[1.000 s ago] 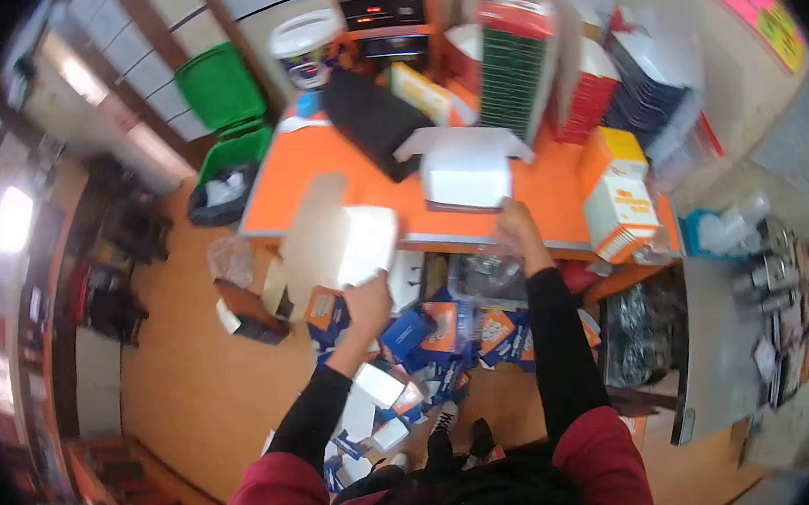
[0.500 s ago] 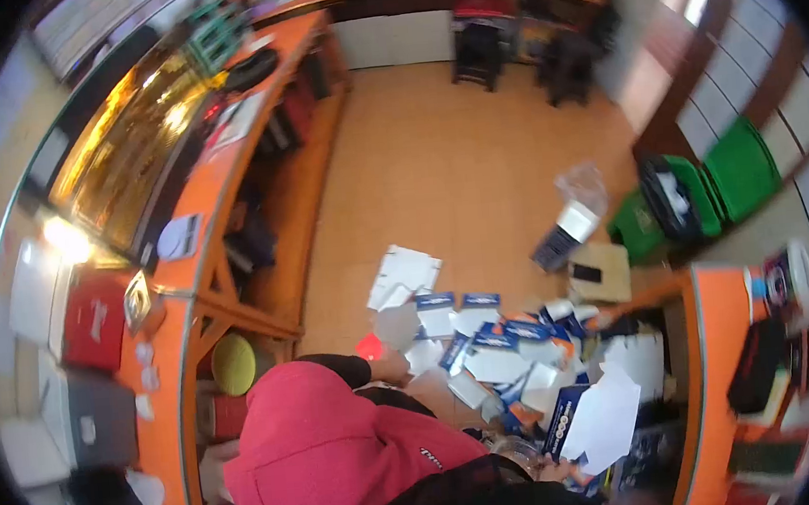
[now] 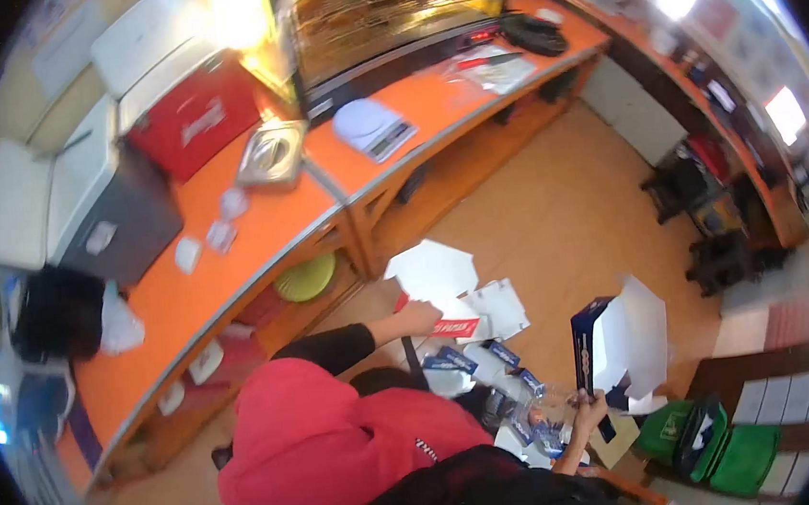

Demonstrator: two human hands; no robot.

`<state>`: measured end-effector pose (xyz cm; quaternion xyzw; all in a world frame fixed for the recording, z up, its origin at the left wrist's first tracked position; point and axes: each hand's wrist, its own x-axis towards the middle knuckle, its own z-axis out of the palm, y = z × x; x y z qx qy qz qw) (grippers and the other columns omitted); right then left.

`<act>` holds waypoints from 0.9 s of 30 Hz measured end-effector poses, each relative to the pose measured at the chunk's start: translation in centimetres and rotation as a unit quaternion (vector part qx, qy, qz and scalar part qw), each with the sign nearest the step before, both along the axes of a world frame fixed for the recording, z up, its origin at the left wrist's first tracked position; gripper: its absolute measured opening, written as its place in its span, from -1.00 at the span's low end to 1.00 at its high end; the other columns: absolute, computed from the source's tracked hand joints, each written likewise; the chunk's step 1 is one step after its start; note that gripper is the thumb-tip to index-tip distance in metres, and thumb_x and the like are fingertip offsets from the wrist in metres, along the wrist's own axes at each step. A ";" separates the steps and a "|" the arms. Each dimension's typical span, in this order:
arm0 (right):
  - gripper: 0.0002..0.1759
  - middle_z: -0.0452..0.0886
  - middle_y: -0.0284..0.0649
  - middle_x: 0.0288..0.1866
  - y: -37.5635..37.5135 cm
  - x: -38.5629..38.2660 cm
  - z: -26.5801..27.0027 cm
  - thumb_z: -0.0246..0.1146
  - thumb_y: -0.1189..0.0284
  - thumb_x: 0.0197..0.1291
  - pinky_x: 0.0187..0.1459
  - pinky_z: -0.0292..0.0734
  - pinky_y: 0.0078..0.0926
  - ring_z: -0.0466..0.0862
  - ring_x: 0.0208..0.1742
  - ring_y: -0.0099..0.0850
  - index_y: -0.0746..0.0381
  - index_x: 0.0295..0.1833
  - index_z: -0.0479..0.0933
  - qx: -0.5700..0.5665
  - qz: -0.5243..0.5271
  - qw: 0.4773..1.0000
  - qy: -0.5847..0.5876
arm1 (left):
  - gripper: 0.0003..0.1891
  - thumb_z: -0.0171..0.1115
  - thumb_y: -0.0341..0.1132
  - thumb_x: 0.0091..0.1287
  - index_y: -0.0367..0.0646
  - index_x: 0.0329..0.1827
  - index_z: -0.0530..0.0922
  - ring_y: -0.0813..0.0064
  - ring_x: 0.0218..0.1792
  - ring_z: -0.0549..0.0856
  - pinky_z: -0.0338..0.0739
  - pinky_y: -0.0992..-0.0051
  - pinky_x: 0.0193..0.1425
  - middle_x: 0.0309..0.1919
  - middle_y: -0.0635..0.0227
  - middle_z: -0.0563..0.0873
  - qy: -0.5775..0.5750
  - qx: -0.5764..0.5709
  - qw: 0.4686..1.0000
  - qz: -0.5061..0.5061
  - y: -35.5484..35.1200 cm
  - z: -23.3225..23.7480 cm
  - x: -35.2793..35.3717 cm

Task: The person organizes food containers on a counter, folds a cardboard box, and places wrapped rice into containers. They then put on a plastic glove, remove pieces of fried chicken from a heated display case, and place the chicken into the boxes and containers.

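My left hand, at the end of a black sleeve, is closed on an opened cardboard box with a white inside and a red lettered strip. Off to the right, my right hand grips the lower edge of another opened cardboard box, white inside with a dark blue printed side. Between and below the hands lies a pile of dark blue and white small boxes and clear plastic pieces on the floor. A flat white card piece rests beside the left hand's box.
An orange counter runs along the left, bearing a kitchen scale, a metal container, a red cooler box and a grey cooler box. A yellow-green basin sits beneath. Green bins stand at lower right.
The view has swung left towards the counter. My left hand now holds up the white box with the red strip. The blue-and-white box in my right hand has been raised and stands more upright.
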<state>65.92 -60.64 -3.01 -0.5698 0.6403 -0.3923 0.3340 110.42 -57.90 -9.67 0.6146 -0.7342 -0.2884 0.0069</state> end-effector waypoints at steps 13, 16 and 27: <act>-0.90 0.46 -0.26 -0.61 -14.4 14.4 4.1 0.15 0.63 0.10 -0.58 0.52 -0.55 0.50 -0.66 -0.50 0.35 -0.34 0.34 0.051 0.184 0.975 -0.112 | -0.73 0.18 -0.22 0.01 -0.14 -0.26 0.59 0.10 -0.26 0.65 0.52 0.19 -0.19 -0.36 0.05 0.65 0.077 -0.005 0.963 0.257 4.2 10.3 6.8; -0.91 0.47 -0.26 -0.57 -18.6 18.5 4.0 0.12 0.65 0.11 -0.64 0.44 -0.63 0.51 -0.65 -0.52 0.34 -0.29 0.33 0.052 0.233 0.966 -0.100 | -0.70 0.17 -0.14 0.06 -0.10 -0.21 0.57 0.09 -0.26 0.64 0.51 0.18 -0.17 -0.37 0.05 0.65 0.122 -0.041 0.941 0.312 2.4 12.9 8.9; -0.89 0.49 -0.23 -0.65 -36.2 23.0 5.4 0.15 0.65 0.10 -0.57 0.43 -0.61 0.54 -0.65 -0.51 0.32 -0.38 0.34 0.013 0.225 0.972 -0.071 | -0.70 0.20 -0.12 0.05 -0.08 -0.22 0.56 0.12 -0.23 0.63 0.49 0.20 -0.16 -0.31 0.11 0.64 0.175 -0.088 0.963 0.187 -20.8 17.1 13.4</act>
